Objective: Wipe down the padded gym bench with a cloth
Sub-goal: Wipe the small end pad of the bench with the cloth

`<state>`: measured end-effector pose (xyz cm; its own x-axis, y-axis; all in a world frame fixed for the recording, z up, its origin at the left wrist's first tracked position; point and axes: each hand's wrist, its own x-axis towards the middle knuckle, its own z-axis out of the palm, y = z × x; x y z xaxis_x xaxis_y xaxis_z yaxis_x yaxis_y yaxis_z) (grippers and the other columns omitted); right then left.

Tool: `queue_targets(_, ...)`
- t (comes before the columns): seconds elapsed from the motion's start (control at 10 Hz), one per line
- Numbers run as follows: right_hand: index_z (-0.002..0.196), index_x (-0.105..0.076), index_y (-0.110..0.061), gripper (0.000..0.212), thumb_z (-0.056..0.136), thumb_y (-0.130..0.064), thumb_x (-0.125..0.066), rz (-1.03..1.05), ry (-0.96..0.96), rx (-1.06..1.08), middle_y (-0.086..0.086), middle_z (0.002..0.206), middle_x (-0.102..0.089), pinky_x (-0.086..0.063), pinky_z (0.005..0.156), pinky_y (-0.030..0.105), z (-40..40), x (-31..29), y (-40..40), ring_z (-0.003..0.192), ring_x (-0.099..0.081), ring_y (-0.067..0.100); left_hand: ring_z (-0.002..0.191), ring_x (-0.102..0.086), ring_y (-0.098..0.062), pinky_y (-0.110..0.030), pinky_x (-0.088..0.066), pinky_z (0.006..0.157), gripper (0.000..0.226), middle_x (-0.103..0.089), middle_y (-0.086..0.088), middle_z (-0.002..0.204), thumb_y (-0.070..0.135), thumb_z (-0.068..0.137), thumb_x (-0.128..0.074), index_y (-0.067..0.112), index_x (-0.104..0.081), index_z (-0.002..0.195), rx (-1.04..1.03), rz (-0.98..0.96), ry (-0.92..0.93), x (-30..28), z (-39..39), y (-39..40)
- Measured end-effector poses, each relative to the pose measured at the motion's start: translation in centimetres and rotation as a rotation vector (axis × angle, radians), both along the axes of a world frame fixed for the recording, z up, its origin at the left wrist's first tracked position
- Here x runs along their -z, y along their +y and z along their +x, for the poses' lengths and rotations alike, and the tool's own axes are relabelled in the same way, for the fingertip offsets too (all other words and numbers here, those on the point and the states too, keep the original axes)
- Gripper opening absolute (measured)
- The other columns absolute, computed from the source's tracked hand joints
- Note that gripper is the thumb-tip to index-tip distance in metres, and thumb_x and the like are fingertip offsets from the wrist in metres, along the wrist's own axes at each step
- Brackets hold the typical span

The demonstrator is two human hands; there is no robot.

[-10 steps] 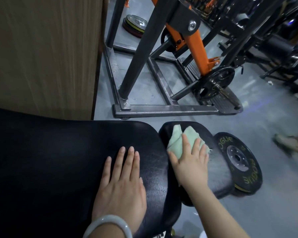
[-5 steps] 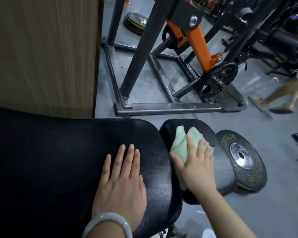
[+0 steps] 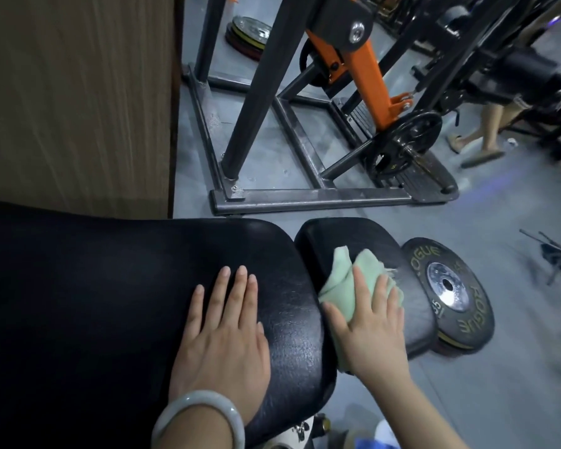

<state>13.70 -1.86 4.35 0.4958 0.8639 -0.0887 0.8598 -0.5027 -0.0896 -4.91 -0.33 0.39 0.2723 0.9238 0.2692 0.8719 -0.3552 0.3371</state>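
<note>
On the far left stands a wooden wall. Below it we see the big pad of the black gym bench. It is dark and a bit shiny.

Next comes our left hand. It lies flat on the big pad, near the pad's right end. The fingers are straight and close together. They hold nothing. A pale bangle sits on that wrist.

Then there is a thin gap, and after it the small pad of the bench. Our right hand is on it. The fingers are spread out flat and press down on the green cloth. They are not curled around it. The cloth is bunched up, and part of it sticks out past our fingertips.

We think we are in the middle of wiping the small pad. To do it well, we should keep the hand flat and push down evenly. We should slide the cloth in long rows, so no spot is missed. We should reach the round edges and the gap between the pads too. The left hand can keep the bench from wobbling. If the cloth bunches too much, we could smooth it out.

Just right of the small pad, a black weight plate lies on the grey floor. Behind it stands a metal frame with an orange arm. Far right, someone's legs go by.
</note>
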Motion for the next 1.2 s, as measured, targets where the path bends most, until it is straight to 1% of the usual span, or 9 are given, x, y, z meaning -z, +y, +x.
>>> queue_targets(0.2,0.151,0.005,-0.036,0.077,0.092,-0.065,-0.035,-0.030,0.054,-0.002,0.013,0.160,0.012,0.007,0.116,0.045,0.5,-0.1,6.5,0.146,0.013,0.032,0.136,-0.039,-0.028,-0.050,-0.023,0.108,0.058,-0.047,-0.010,0.143,0.029,0.087,-0.032,0.000,-0.051,0.134,-0.002,-0.008,0.005,0.0,0.0,-0.1)
queue_targets(0.4,0.150,0.010,-0.036,0.073,0.095,-0.057,-0.033,0.036,0.018,-0.046,0.012,0.159,0.014,0.006,0.117,0.041,-0.1,0.1,-0.1,0.146,0.014,0.028,0.136,-0.038,-0.026,-0.050,-0.024,0.109,0.058,-0.047,-0.010,0.143,0.029,0.087,-0.033,0.000,-0.051,0.134,-0.005,0.004,0.013,0.2,0.0,-0.1)
queue_targets(0.5,0.150,0.012,-0.034,0.074,0.095,-0.057,-0.032,-0.021,-0.025,-0.031,0.014,0.159,0.015,0.008,0.116,0.040,0.1,0.1,-1.7,0.146,0.015,0.029,0.136,-0.038,-0.026,-0.050,-0.023,0.109,0.058,-0.047,-0.010,0.143,0.029,0.086,-0.033,0.001,-0.051,0.134,-0.011,0.009,0.016,0.2,0.1,0.0)
queue_targets(0.7,0.152,0.006,-0.034,0.075,0.094,-0.061,-0.035,-0.028,0.053,-0.033,0.014,0.159,0.014,0.008,0.116,0.045,0.6,0.3,5.7,0.145,0.015,0.031,0.135,-0.040,-0.027,-0.050,-0.023,0.109,0.058,-0.048,-0.011,0.142,0.028,0.087,-0.031,0.000,-0.050,0.134,-0.008,0.005,0.038,0.1,0.1,0.0)
queue_targets(0.8,0.151,0.005,-0.035,0.072,0.095,-0.059,-0.033,0.021,0.067,-0.053,0.011,0.159,0.014,0.009,0.117,0.041,0.8,0.3,3.4,0.146,0.015,0.028,0.136,-0.039,-0.026,-0.049,-0.023,0.109,0.058,-0.047,-0.010,0.142,0.029,0.087,-0.031,0.000,-0.050,0.134,-0.007,-0.002,0.041,0.1,0.1,0.0)
queue_targets(0.9,0.148,0.008,-0.040,0.077,0.083,-0.074,-0.015,0.070,0.031,-0.075,0.010,0.160,0.011,0.009,0.116,0.038,0.6,0.6,-2.6,0.146,0.014,0.026,0.136,-0.039,-0.026,-0.049,-0.022,0.109,0.058,-0.047,-0.010,0.143,0.029,0.088,-0.031,0.000,-0.051,0.134,-0.017,-0.001,0.033,0.0,0.2,0.0)
queue_targets(1.0,0.145,0.011,-0.040,0.078,0.082,-0.077,-0.016,0.056,0.027,-0.048,0.011,0.160,0.008,0.008,0.116,0.037,0.8,0.9,-4.5,0.146,0.013,0.026,0.136,-0.039,-0.027,-0.049,-0.022,0.109,0.058,-0.047,-0.011,0.143,0.029,0.088,-0.031,0.000,-0.050,0.134,-0.019,0.009,0.036,-0.1,0.3,0.1)
queue_targets(1.1,0.152,-0.001,-0.031,0.084,0.083,-0.074,-0.021,0.081,-0.049,-0.030,0.018,0.159,0.002,0.002,0.117,0.045,0.3,1.1,-2.9,0.146,0.005,0.034,0.136,-0.040,-0.028,-0.049,-0.022,0.109,0.057,-0.047,-0.010,0.143,0.028,0.088,-0.031,0.000,-0.049,0.135,-0.022,0.008,0.041,0.0,0.2,0.1)
queue_targets(1.2,0.152,0.003,-0.031,0.079,0.091,-0.066,-0.031,0.014,-0.049,-0.028,0.018,0.159,0.008,0.005,0.117,0.046,0.6,1.1,0.2,0.146,0.010,0.034,0.137,-0.038,-0.027,-0.048,-0.021,0.109,0.058,-0.047,-0.010,0.143,0.028,0.088,-0.031,0.001,-0.049,0.136,-0.021,-0.010,0.061,-0.2,0.2,0.1)
